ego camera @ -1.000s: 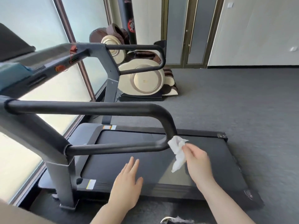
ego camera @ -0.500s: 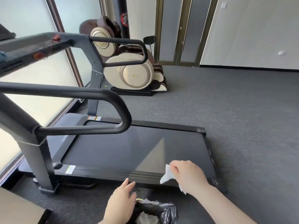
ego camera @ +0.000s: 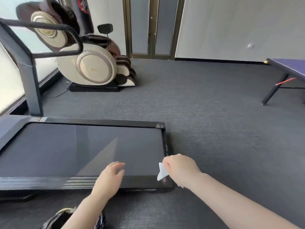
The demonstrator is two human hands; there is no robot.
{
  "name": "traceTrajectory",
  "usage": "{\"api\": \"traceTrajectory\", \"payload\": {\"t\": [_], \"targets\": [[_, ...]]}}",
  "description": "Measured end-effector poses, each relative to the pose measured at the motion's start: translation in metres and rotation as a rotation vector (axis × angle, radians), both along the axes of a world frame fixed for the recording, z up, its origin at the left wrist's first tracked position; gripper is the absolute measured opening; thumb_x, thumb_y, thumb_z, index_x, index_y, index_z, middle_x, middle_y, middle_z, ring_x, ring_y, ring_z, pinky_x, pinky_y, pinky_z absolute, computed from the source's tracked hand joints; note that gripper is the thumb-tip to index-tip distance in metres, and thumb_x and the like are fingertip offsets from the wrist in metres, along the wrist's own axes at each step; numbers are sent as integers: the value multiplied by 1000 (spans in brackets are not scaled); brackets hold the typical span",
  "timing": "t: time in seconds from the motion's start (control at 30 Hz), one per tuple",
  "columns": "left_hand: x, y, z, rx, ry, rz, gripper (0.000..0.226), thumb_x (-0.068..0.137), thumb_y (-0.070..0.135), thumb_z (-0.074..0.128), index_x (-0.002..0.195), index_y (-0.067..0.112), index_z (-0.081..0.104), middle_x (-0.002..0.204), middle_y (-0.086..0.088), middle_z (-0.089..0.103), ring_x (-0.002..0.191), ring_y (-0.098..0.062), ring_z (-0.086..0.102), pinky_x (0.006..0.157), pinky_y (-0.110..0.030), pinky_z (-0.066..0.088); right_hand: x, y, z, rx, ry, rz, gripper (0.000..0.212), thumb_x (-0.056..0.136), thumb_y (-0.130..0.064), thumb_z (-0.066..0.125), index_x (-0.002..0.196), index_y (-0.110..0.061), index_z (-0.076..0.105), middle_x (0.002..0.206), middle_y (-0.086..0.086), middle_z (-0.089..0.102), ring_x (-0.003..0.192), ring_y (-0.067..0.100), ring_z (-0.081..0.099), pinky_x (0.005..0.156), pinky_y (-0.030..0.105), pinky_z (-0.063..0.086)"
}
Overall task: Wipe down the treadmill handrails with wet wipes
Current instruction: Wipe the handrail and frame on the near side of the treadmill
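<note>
Daylight floods in from the frosted window (ego camera: 6, 80) at the left edge, which is blown out to near white. The room is bright and evenly lit, with soft, faint shadows on the grey carpet (ego camera: 214, 129). The treadmill belt (ego camera: 82, 151) carries a dull sheen with a pale wedge of reflected light across its middle. Motion blur smears the near edge of the treadmill deck, the handrail (ego camera: 49, 27) at upper left and the left hand (ego camera: 109, 177); the right hand (ego camera: 179, 169) and its white wipe (ego camera: 161, 172) are soft too. Wide-angle distortion bows the walls and door frames (ego camera: 151, 27) and stretches the forearms towards the bottom corners
</note>
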State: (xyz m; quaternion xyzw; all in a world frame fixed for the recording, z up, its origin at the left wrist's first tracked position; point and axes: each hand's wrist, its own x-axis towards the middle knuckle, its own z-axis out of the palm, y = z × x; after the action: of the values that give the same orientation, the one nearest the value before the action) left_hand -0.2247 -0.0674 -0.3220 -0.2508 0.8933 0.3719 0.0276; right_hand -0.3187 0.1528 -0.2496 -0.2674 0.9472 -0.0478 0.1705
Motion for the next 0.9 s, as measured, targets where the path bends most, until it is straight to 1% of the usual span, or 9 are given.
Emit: {"api": "traceTrajectory", "payload": {"t": [0.1, 0.23, 0.3, 0.4, 0.47, 0.57, 0.7, 0.8, 0.9], "targets": [[-46, 71, 6, 49, -16, -28, 32, 95, 22, 48, 124, 27, 59, 138, 10, 49, 125, -13, 47, 102, -26, 35, -43, 68, 12, -40, -33, -95, 31, 92, -15, 40, 62, -21, 37, 68, -4, 49, 74, 28, 51, 48, 30, 26], [-112, 121, 18, 63, -21, -17, 29, 94, 28, 46, 118, 35, 59, 131, 18, 50, 108, -12, 57, 84, -30, 47, -104, 118, 14, -100, -15, -112, 29, 92, -13, 35, 64, -19, 41, 60, -4, 45, 66, 27, 47, 46, 29, 25], [-146, 134, 19, 24, -46, -29, 30, 95, 28, 44, 120, 34, 58, 132, 18, 50, 110, -11, 55, 90, -31, 47, -133, 132, 7, -133, -25, -117, 27, 93, -14, 33, 72, -20, 49, 63, -2, 52, 69, 26, 50, 47, 28, 28], [-204, 152, 17, -13, -55, -33, 31, 95, 29, 43, 121, 34, 58, 132, 18, 49, 112, -10, 53, 90, -29, 46, -175, 151, -6, -145, -69, -89, 28, 94, -16, 32, 75, -21, 53, 71, 0, 56, 71, 25, 51, 48, 27, 28], [-247, 169, 9, 6, -45, -10, 32, 95, 28, 42, 122, 34, 58, 132, 17, 49, 111, -10, 53, 89, -28, 46, -214, 164, -12, -141, -81, -74, 29, 95, -17, 32, 75, -19, 53, 70, -1, 54, 71, 24, 51, 50, 29, 30], [-319, 198, 5, 73, -59, 6, 34, 94, 27, 42, 124, 32, 58, 132, 13, 53, 112, -14, 56, 90, -29, 47, -285, 191, -4, -116, -42, -83, 32, 99, -23, 31, 86, -20, 60, 73, -3, 56, 75, 24, 55, 55, 31, 33], [-421, 243, 16, 123, -42, -77, 32, 94, 26, 45, 123, 30, 59, 126, 9, 57, 106, -10, 58, 88, -24, 45, -387, 228, 11, -125, -2, -165, 33, 99, -22, 31, 69, -23, 44, 63, -4, 51, 68, 22, 53, 48, 29, 29], [-486, 264, 31, 122, -50, -130, 31, 94, 29, 47, 122, 31, 60, 125, 10, 58, 113, -11, 55, 95, -25, 42, -441, 242, 7, -143, -22, -232, 33, 99, -23, 32, 68, -21, 42, 65, -4, 51, 68, 22, 52, 49, 31, 29], [-546, 262, 38, 85, -62, -118, 32, 94, 31, 45, 124, 32, 58, 125, 10, 58, 113, -12, 56, 95, -27, 44, -495, 238, -1, -153, -92, -179, 36, 98, -23, 33, 63, -26, 41, 63, -6, 48, 70, 21, 51, 48, 29, 28]]}}
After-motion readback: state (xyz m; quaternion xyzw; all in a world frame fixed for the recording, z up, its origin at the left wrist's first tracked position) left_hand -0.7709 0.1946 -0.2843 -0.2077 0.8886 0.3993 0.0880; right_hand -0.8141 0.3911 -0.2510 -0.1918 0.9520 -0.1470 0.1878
